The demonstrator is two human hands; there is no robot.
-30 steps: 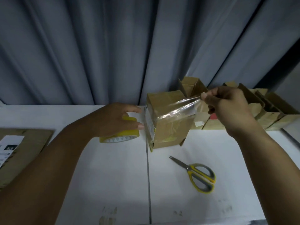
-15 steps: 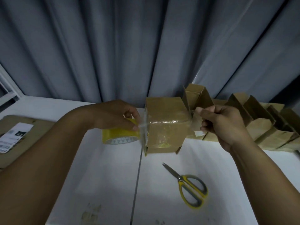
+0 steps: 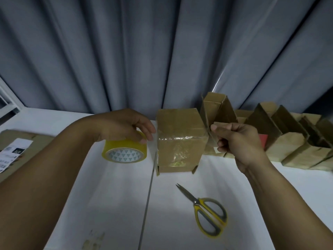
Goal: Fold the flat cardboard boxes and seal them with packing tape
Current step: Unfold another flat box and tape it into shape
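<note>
A small folded cardboard box (image 3: 180, 141) stands upright on the white table (image 3: 108, 204), with clear tape stretched across its front. My left hand (image 3: 124, 125) grips the yellow tape roll (image 3: 124, 152) just left of the box. At the box's right edge my right hand (image 3: 239, 139) pinches the free end of the tape strip with curled fingers.
Yellow-handled scissors (image 3: 207, 212) lie in front of the box. A row of folded cardboard boxes (image 3: 288, 138) lines the back right. Flat cardboard with a white label (image 3: 12, 154) lies at the far left. Grey curtains (image 3: 162, 51) hang behind.
My right hand has pulled the tape down from above the box and laid it across the front face. The left hand and roll stayed beside the box.
</note>
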